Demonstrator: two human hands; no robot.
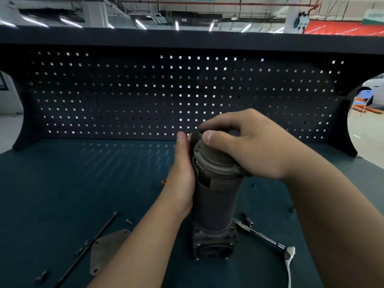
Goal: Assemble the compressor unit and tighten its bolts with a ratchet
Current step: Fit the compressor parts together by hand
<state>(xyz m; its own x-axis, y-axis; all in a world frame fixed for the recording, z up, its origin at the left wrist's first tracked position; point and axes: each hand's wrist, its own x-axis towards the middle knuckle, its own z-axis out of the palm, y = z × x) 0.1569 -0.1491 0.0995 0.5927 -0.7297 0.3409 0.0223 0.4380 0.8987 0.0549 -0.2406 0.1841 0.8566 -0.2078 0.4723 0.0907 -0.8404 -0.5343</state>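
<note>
Head view looks down at a dark blue bench point(83, 183) with a black board full of little square holes point(145, 96) standing at its back. The compressor unit point(214, 196) stands upright on the bench, near the front and a bit right of the middle. It is a dark, dirty metal tube with a boxy foot at the bottom and a wider grey ring near the top. Both hands are on it. The left hand point(182, 173) hugs the left side of the tube, palm flat on the metal and thumb pointing up; its fingers go round the back, out of sight. The right hand point(249, 146) sits on the top end, fingers curled over it and thumb pressed on the front edge. The ratchet point(264, 238) lies on the bench just right of the foot, with a white cord point(288, 271) at its handle end. A small socket point(248, 220) lies near the ratchet. Left of the unit lie a flat metal plate with holes point(108, 250), a long thin rod point(91, 244) just beside it, and a few short bolts point(129, 221). A blue chair point(364, 96) stands far off on the right
</note>
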